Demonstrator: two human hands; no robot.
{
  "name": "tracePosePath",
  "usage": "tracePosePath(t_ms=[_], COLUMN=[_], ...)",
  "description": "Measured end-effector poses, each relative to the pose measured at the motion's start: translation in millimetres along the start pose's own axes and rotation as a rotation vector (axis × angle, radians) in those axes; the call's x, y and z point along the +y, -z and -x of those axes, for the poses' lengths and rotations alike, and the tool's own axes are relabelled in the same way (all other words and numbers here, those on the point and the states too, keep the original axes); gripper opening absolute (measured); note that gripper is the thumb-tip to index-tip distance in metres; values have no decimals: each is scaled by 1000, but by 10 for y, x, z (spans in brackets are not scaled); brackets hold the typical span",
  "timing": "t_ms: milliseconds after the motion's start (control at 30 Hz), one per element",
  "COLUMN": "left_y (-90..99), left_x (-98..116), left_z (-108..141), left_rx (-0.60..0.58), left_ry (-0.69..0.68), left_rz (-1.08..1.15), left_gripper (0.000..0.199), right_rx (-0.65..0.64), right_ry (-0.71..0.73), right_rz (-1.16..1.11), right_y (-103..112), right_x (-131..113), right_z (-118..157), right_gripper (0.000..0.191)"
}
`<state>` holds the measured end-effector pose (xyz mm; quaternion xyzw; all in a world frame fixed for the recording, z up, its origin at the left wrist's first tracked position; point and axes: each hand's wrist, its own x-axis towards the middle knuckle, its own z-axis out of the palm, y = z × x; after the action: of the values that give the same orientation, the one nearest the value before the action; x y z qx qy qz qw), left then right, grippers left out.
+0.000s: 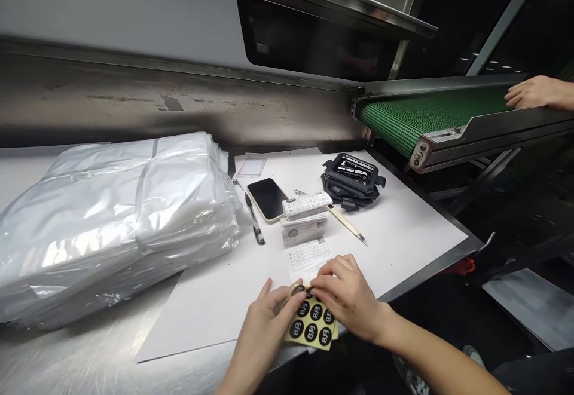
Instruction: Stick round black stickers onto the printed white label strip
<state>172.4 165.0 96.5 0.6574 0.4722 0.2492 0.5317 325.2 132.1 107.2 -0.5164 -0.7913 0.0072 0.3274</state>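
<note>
Yellow backing paper [311, 325] carrying rows of round black stickers [311, 332] printed "8月" is held at the near edge of a white board [210, 317], partly over that edge. Its left side is gripped by the left hand [262, 332], with the fingers curled round and pressed onto the sheet and the thumb raised. At its top edge, the right hand [345, 299] is bunched, its fingers [325, 284] close together and seemingly pinching the sheet or a sticker; the exact grip is hidden. Just beyond the hands, a printed paper slip [309, 256] lies on the board. Further back, from left to right, are seen a large silvery plastic-wrapped bundle [116, 222], a clear film square [251, 167], a black pen [255, 222], a smartphone [266, 199] lying face up, a stack of printed labels [305, 219], a pale-handled craft knife [345, 222] and a stack of black plastic frames [352, 180]. Behind them, a green mesh conveyor belt [430, 117] is touched at its far side by a co-worker's hand [533, 93].
</note>
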Motion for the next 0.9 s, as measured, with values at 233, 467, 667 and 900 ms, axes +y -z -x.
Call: tracePosePath(t_ms=[233,467,667,900], left_y=[-21,-15,-14,-89], left_x=[15,-5,-6,-121], left_z=[-4,-4,-1,75], left_rx=[16,43,50,-90], left_ry=[-29,16,2,-339], left_rz=[4,-28,-78,-472], left_gripper=[33,34,37,33], right_rx=[45,86,132,13], right_ry=[45,104,188,-409], right_rz=[75,150,-21,-336], right_y=[-43,-71,1,-87], right_x=[0,-8,-73,114], right_z=[18,-4,30,-309], right_gripper=[11,15,12,12])
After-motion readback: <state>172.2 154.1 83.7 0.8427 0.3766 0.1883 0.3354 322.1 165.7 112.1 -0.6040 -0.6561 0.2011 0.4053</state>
